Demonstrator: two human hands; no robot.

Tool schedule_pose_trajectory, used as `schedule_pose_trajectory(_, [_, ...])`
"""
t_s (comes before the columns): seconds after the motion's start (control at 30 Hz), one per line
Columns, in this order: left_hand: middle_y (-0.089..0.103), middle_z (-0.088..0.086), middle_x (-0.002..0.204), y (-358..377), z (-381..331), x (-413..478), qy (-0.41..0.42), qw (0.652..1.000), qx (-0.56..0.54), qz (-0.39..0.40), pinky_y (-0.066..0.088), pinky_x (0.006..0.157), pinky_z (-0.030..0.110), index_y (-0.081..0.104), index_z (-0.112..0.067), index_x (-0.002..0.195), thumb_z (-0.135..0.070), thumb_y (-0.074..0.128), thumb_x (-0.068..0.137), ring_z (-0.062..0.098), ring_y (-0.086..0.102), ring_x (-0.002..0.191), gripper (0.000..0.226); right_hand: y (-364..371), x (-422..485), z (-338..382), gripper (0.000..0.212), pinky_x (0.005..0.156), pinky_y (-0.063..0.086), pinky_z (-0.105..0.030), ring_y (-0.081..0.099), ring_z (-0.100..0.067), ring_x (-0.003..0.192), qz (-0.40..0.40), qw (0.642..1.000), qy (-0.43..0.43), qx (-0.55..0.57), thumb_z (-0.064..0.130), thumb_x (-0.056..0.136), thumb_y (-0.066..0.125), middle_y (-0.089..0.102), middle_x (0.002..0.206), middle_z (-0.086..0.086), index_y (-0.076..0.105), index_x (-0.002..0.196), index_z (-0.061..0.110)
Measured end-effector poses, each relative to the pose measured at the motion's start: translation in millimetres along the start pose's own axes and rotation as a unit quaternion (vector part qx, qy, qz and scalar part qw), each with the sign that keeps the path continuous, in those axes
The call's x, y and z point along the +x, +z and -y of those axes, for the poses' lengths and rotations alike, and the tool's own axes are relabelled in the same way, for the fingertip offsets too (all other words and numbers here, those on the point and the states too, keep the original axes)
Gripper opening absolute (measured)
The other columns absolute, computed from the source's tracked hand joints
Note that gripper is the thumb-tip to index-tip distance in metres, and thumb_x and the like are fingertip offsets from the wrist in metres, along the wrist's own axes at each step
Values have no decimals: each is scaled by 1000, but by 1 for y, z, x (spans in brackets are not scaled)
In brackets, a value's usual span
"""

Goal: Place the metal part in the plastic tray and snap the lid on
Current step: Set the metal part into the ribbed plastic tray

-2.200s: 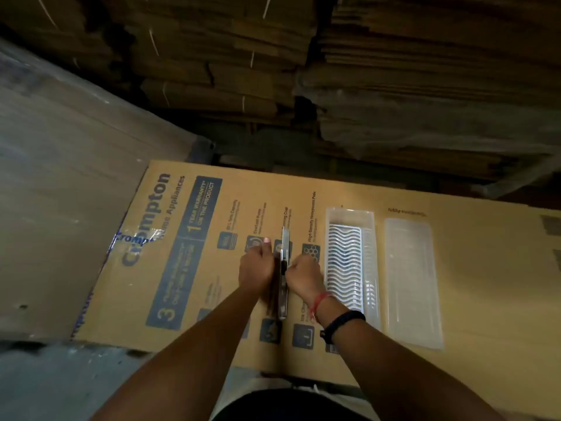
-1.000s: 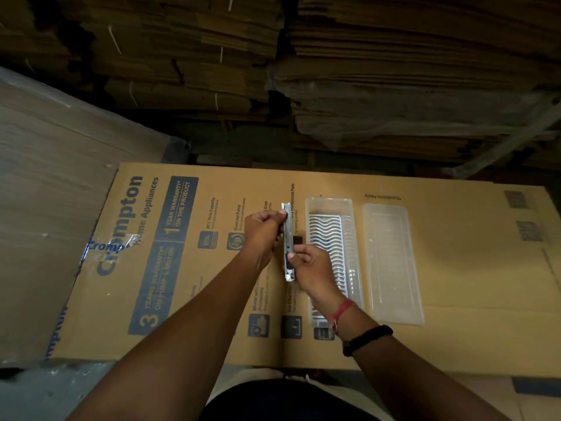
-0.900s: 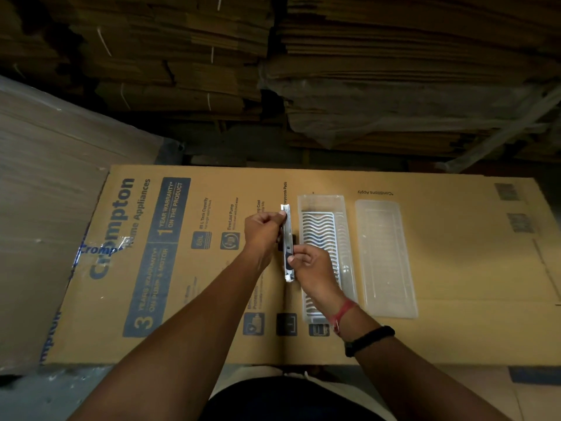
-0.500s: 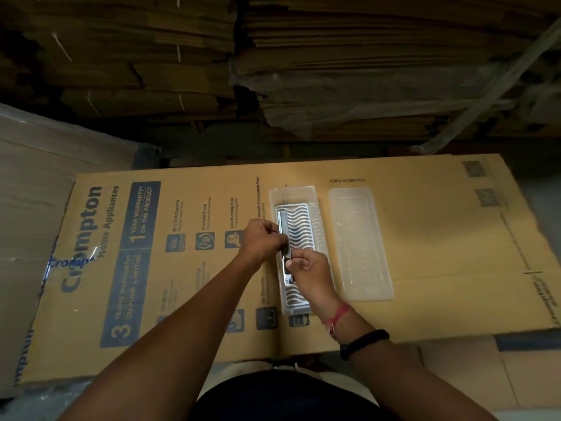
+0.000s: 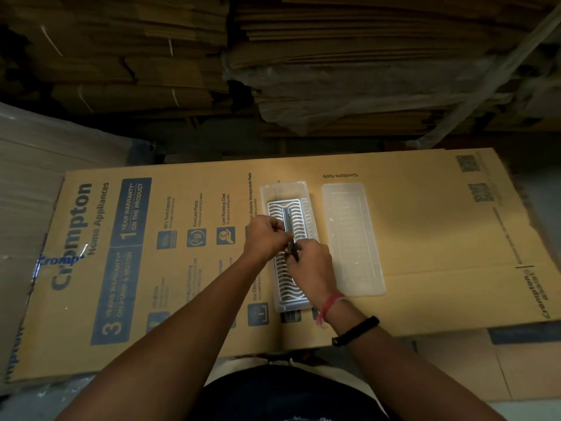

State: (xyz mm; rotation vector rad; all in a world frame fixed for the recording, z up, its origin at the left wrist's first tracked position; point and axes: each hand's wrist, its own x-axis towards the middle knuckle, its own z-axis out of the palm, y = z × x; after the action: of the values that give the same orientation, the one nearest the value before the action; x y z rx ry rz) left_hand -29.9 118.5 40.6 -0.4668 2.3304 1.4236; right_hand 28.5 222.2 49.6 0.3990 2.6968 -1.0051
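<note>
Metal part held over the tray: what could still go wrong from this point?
1. Both the left hand and right hand pinch the metal part above the tray's wavy ribbed insert; released crooked, it may sit proud of the ribs.
2. A proud part could stop the lid, lying beside the plastic tray, from snapping on.
3. The tray rests loose on the cardboard box and may slide when pressed.

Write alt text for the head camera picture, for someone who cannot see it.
Both hands, left hand and right hand, hold a long metal part over a clear plastic tray on a flattened cardboard box. The lid lies beside the tray.
</note>
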Motion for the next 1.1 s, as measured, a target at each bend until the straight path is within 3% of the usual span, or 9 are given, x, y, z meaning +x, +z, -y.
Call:
schedule_pose_trajectory(0.07, [73, 18, 73, 0, -1, -3, 27, 999, 24, -12, 61, 71, 45, 71, -6, 73, -6, 72, 71, 26, 71, 69, 3, -1, 3, 2, 11, 60, 45, -29, 67, -29, 78, 10, 999, 14, -28, 14, 86, 62, 71, 89, -12, 68, 89, 6])
schedule_pose_trajectory(0.17, [68, 6, 69, -6, 4, -6, 82, 990, 81, -84, 58, 66, 35, 72, -9, 89, -14, 66, 76, 18, 65, 65, 15, 2, 8, 4, 12, 61, 48, -30, 68, -31, 81, 20, 997, 18, -67, 12, 90, 55, 71, 94, -14, 65, 90, 5])
schedule_pose_trajectory(0.33, [73, 14, 91, -15, 24, -2, 45, 981, 137, -132, 51, 66, 34, 66, -7, 113, -22, 67, 80, 29, 68, 82, 36, 14, 16, 3, 18, 75, 55, -36, 69, -35, 95, 33, 994, 0, -108, 5, 93, 50, 70, 106, -19, 64, 104, 1])
schedule_pose_trajectory(0.47, [76, 16, 105, -17, 34, 1, 50, 987, 114, -100, 59, 78, 39, 72, -5, 112, -28, 68, 85, 28, 72, 88, 36, 23, 21, 3, 14, 79, 59, -38, 69, -33, 93, 28, 991, -13, -131, 7, 93, 53, 70, 105, -17, 63, 103, 3])
schedule_pose_trajectory(0.67, [75, 19, 109, -13, 30, 6, 73, 985, 119, -99, 56, 86, 36, 73, -2, 112, -22, 70, 86, 29, 72, 95, 33, 26, 20, 0, 16, 77, 60, -38, 69, -30, 91, 20, 991, -15, -129, 12, 93, 56, 69, 105, -16, 64, 104, 6])
schedule_pose_trajectory(0.77, [75, 20, 106, -15, 29, 10, 82, 984, 126, -98, 54, 83, 33, 73, -2, 111, -21, 70, 86, 29, 73, 92, 32, 21, 20, 2, 18, 73, 59, -36, 69, -30, 89, 14, 994, -17, -110, 16, 91, 57, 68, 105, -15, 63, 105, 7])
schedule_pose_trajectory(0.87, [75, 22, 104, -16, 31, 13, 86, 984, 119, -96, 59, 83, 38, 73, 0, 110, -20, 70, 86, 32, 73, 88, 31, 2, 25, 6, 22, 66, 47, -29, 67, -30, 88, -29, 993, -40, -110, 23, 91, 56, 67, 102, -13, 62, 106, 8])
schedule_pose_trajectory(1.0, [75, 24, 103, -14, 31, 16, 81, 985, 116, -100, 58, 81, 39, 72, 0, 110, -19, 67, 87, 35, 72, 89, 31, -28, 43, -3, 29, 71, 49, -35, 63, -28, 95, -128, 987, -35, -89, 24, 90, 55, 63, 108, -12, 60, 115, 10])
schedule_pose_trajectory(1.1, [74, 25, 98, -10, 33, 15, 73, 985, 122, -97, 53, 70, 34, 67, -1, 117, -18, 62, 88, 34, 69, 79, 34, -39, 53, -31, 37, 78, 49, -41, 54, -32, 109, -157, 982, -10, -106, 22, 86, 56, 56, 120, -15, 57, 121, 11])
